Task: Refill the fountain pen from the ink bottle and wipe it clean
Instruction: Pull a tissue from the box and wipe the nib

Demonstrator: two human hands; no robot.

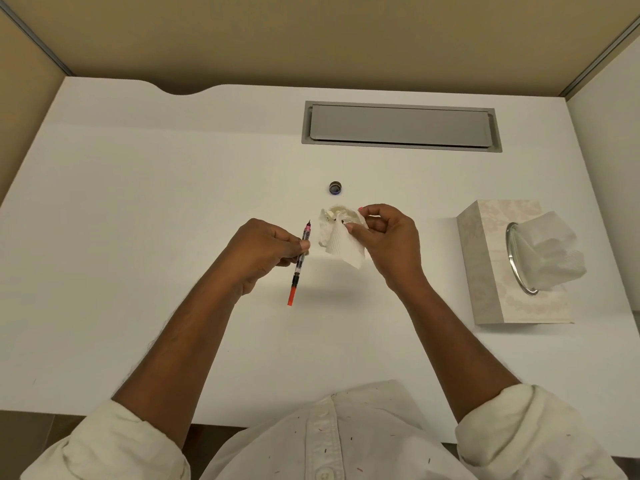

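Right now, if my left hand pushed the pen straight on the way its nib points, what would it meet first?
Probably nothing. The left hand aims the pen away from you; that line passes left of the tissue and the small dark bottle, over bare desk. Depth is unclear.

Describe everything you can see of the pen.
The pen is slim, with a dark nib at the far end, a pink grip section, a clear barrel showing dark parts inside, and an orange tail nearest the person. No cap is on it. It is held above the desk, nib pointing away and slightly right, pinched around its middle by the left hand. Nothing else touches it; the tissue in the right hand is close beside the nib but apart.
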